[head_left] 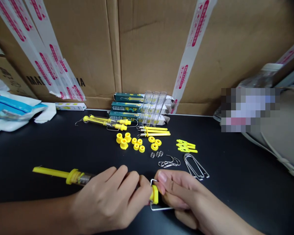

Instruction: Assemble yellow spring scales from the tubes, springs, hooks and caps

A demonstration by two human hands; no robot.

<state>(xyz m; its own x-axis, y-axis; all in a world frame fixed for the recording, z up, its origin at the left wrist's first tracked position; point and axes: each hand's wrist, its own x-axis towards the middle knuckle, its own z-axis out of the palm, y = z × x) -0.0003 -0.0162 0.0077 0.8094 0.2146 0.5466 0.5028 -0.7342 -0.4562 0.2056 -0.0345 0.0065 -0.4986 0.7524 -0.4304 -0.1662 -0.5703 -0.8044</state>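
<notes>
My left hand (112, 195) is closed around the clear tube of a spring scale (83, 179). A yellow flat rod sticks out from its left end, and a yellow cap (155, 195) shows at its right end. Between the thumb and fingers of my right hand (178, 192) is a bent wire loop (161, 209), whose two ends sit on either side of that cap. Whether the wire ends are seated in the cap I cannot tell. Just beyond my right hand lie more wire loops (195, 167) and several wire hooks (169, 162).
Small yellow rings (154, 147), yellow caps (124, 143), springs (157, 154), yellow clips (186, 146) and yellow rods (156, 132) lie in groups. Behind stand two assembled scales (105, 122), clear tubes (152, 107) and green boxes (127, 107). Cardboard (147, 49) closes off the back; a bag (279, 130) is right.
</notes>
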